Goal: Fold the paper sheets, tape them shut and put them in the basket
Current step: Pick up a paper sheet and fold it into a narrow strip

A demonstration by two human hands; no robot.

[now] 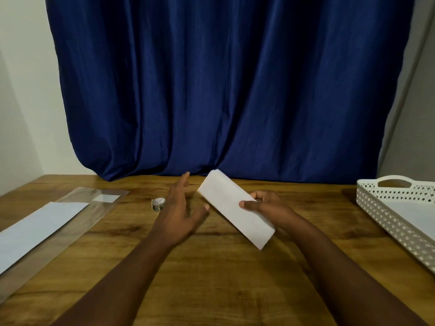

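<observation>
Pinching item: right hand (pixel 268 208), centre-right of frame, thumb laid on top and fingers (pixel 259 195) curled behind, grips the folded white paper packet (pixel 235 208), a long narrow rectangle held off the wooden counter (pixel 211 278) and slanting from upper left to lower right.

Left hand (pixel 181 208), centre of frame: fingers straight and spread, palm turned toward the packet, holding nothing, just beside the packet's upper end without touching it.

Small roll of patterned tape (pixel 158 204): stands on the counter behind the left hand, partly hidden by it. No tape can be made out on the packet; whether it is sealed cannot be told.

White perforated plastic basket (pixel 386 208) with a cut-out handle: right edge of frame, on the counter; a pale sheet seems to lie inside.

Flat white paper sheet (pixel 40 227): lower left of frame, lying on a clear plastic sleeve (pixel 94 208).

Dark blue curtain (pixel 223 90): fills the upper frame behind the counter.

Risks, as judged: the packet is held at one point only, so the folds may spring open before tape goes on. Reaching for the roll one-handed could knock it rolling across the counter. Tape laid while the packet hangs in the air may land crooked or crease the paper.
</observation>
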